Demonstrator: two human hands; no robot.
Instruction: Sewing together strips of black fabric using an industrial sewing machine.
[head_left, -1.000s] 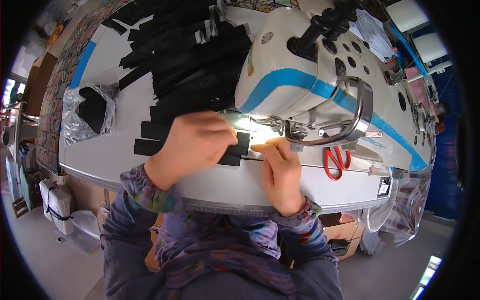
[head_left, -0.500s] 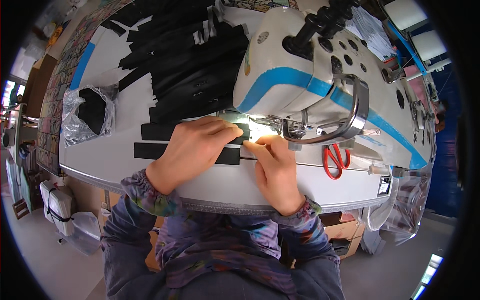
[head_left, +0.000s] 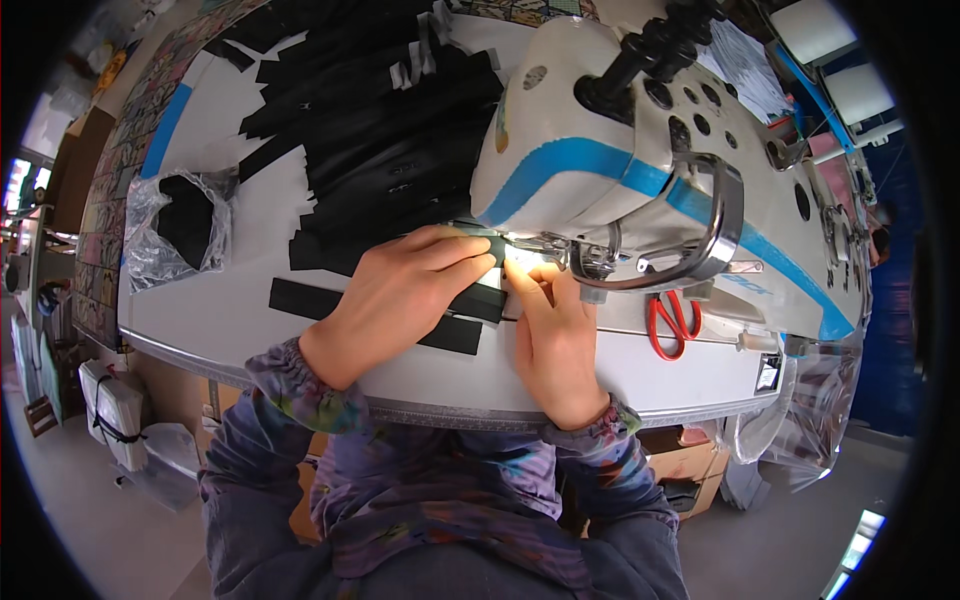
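My left hand (head_left: 405, 290) reaches over black fabric strips on the sewing table, its fingers together and pressing a black fabric piece (head_left: 484, 252) beside the sewing machine's lit needle area. Close to the same edge, my right hand (head_left: 553, 335) has its thumb and forefinger drawn together at the piece's right end. What lies between those fingertips is partly hidden by glare. Beneath my left hand, an upper strip (head_left: 488, 303) and a lower strip (head_left: 450, 336) slant down to the right. The white and blue sewing machine (head_left: 570, 170) stands just beyond my fingertips.
A large heap of black strips (head_left: 370, 150) covers the table's far middle. At the left lies a clear plastic bag (head_left: 148, 230) with black material inside. Red-handled scissors (head_left: 668, 335) rest under the machine arm. A metal guard (head_left: 728, 215) curves beside the machine head.
The two strips under my left hand have swung so their right ends sit lower. Both hands' fingertips have shifted slightly farther away, and my right fingertips point more upward.
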